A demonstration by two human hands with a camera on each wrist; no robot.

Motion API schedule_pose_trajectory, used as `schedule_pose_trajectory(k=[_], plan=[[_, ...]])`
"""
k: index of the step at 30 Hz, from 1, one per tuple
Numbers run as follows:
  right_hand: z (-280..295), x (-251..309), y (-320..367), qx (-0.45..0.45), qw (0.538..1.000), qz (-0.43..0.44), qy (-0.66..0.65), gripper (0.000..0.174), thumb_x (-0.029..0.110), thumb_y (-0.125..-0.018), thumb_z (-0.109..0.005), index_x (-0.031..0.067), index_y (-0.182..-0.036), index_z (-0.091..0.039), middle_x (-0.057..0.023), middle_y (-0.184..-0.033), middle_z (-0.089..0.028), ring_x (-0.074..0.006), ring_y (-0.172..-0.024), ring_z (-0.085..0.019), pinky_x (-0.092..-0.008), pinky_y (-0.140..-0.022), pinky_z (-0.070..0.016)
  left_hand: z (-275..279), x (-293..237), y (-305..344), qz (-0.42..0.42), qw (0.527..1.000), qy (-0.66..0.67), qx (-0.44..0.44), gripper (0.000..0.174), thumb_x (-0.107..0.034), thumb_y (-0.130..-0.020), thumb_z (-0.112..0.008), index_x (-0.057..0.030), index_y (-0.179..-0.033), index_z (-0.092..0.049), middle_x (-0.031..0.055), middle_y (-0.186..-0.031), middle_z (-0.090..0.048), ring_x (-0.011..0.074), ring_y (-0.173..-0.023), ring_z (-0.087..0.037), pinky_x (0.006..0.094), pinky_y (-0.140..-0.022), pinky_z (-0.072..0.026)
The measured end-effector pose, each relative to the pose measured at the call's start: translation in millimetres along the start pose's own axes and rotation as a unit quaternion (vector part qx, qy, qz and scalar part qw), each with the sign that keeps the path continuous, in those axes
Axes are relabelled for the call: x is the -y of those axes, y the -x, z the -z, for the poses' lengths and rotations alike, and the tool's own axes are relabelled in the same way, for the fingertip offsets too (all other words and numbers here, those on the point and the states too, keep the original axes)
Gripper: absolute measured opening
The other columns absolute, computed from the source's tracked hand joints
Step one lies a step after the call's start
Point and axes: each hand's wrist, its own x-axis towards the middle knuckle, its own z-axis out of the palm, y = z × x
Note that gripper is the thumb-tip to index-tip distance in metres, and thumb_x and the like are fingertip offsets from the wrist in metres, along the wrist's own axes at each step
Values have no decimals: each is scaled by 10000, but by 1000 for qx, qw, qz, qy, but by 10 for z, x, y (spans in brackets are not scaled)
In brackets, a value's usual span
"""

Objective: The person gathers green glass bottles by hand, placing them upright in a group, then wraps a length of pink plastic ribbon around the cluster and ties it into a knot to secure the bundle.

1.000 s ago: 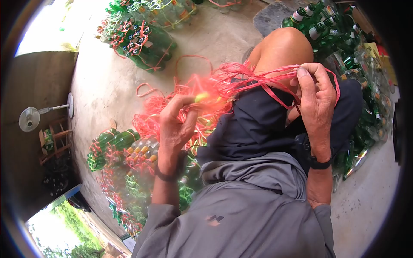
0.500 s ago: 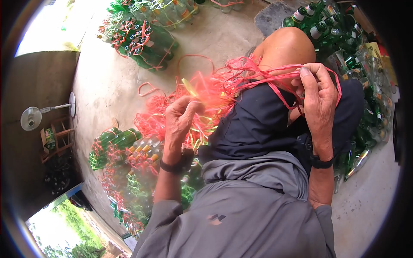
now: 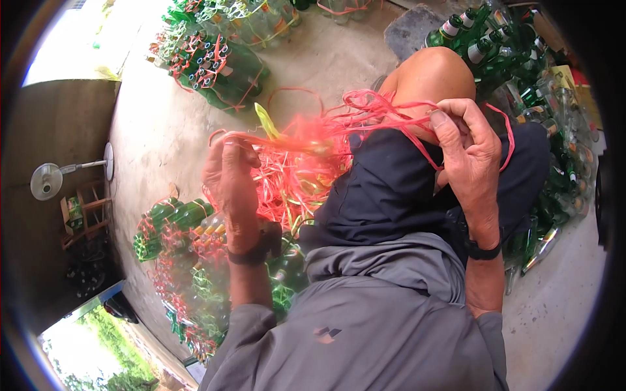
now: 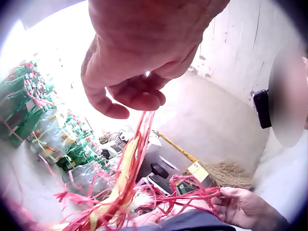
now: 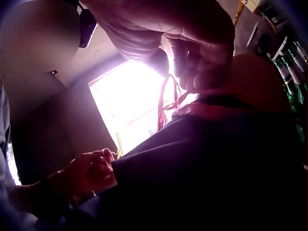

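Note:
A tangled heap of red plastic twine (image 3: 293, 186) lies beside my bent leg, with yellow-green strands (image 3: 264, 120) mixed in. My left hand (image 3: 231, 186) pinches several red strands left of the heap. In the left wrist view these strands (image 4: 139, 139) run down from its fingertips, a pale yellow strip among them. Over my lap, my right hand (image 3: 471, 153) pinches a bunch of red strands (image 3: 385, 107) between thumb and fingers. Loose ends hang past its far side. Strands in that grip also show in the right wrist view (image 5: 168, 98).
Tied bundles of green and clear bottles (image 3: 222, 72) stand ahead. More bundled bottles (image 3: 195, 260) are at my left, close to my forearm. Loose green bottles (image 3: 482, 39) pile up on the right. A fan (image 3: 49, 180) stands far left; a broom (image 4: 226, 173) shows in the left wrist view.
My left hand has moved left, drawing red strands away from the heap and stretching them sideways. My right hand has shifted slightly left, keeping its pinch on the twine.

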Motion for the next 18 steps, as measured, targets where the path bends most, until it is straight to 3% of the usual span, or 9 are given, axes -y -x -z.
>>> schedule_pose_trajectory(k=[3,4,5,6,7,9,10,14,18], plan=[[1,-29,-8,-3,999,45,23,105,37,-912,-674,-10,-990,-621,-23,-833,-609,-71,-728,-576,-222,-640,-484,-43,-100,3,-19,1000,-15,-4,191,-109,-1023,-524,21,-1054,-661,42,-765,-618,104,-675,-560,282,-688,-533],[9,-25,-9,2,993,78,88,140,27,-881,-699,-6,-993,-622,-34,-840,-594,-90,-713,-574,-234,-619,-481,-18,-81,-10,-26,1000,1,1,187,-110,-1023,-520,15,-1034,-658,46,-765,-622,115,-678,-571,337,-756,-573],[13,-17,-9,7,982,109,153,180,16,-849,-724,-1,-996,-623,-45,-848,-580,-108,-699,-571,-246,-597,-478,-25,-91,-14,-26,1000,2,2,187,-110,-1023,-520,15,-1034,-658,46,-765,-622,115,-678,-571,337,-756,-573],[9,21,26,12,982,85,167,273,18,-774,-771,14,-1007,-629,-71,-890,-556,-190,-747,-582,-305,-634,-491,-36,-114,-16,-27,999,-3,-29,190,-116,-1024,-519,16,-1029,-656,45,-764,-621,117,-679,-574,345,-764,-577],[16,5,31,12,982,84,167,273,18,-774,-771,14,-1007,-629,-71,-890,-556,-190,-747,-582,-305,-634,-491,-40,-138,-18,-28,998,-8,-59,195,-123,-1025,-518,16,-1024,-655,44,-764,-621,119,-680,-577,353,-772,-582],[44,-45,45,29,935,202,290,317,28,-719,-797,32,-994,-640,-82,-935,-555,-250,-841,-583,-355,-710,-493,-27,-176,-20,-20,998,-8,-63,200,-127,-1028,-510,15,-1022,-651,45,-768,-621,117,-681,-576,356,-767,-582],[21,-6,74,34,940,185,286,305,23,-687,-798,38,-948,-641,-89,-938,-544,-299,-874,-563,-395,-762,-477,-23,-189,-19,-22,997,-5,-76,204,-127,-1029,-506,17,-1023,-651,45,-768,-620,117,-681,-576,358,-769,-582],[21,-63,81,41,921,212,323,234,-4,-714,-771,28,-889,-620,-88,-923,-534,-292,-843,-555,-406,-732,-470,97,-139,-68,-42,995,4,-87,204,-119,-1028,-503,27,-1027,-646,51,-779,-626,116,-677,-576,360,-767,-584],[52,-48,83,60,942,201,263,180,-42,-762,-724,16,-862,-586,-82,-845,-524,-286,-780,-547,-392,-695,-458,245,-115,-125,-26,996,2,-83,178,-104,-1020,-521,18,-1042,-648,66,-827,-656,123,-715,-618,344,-763,-589]])
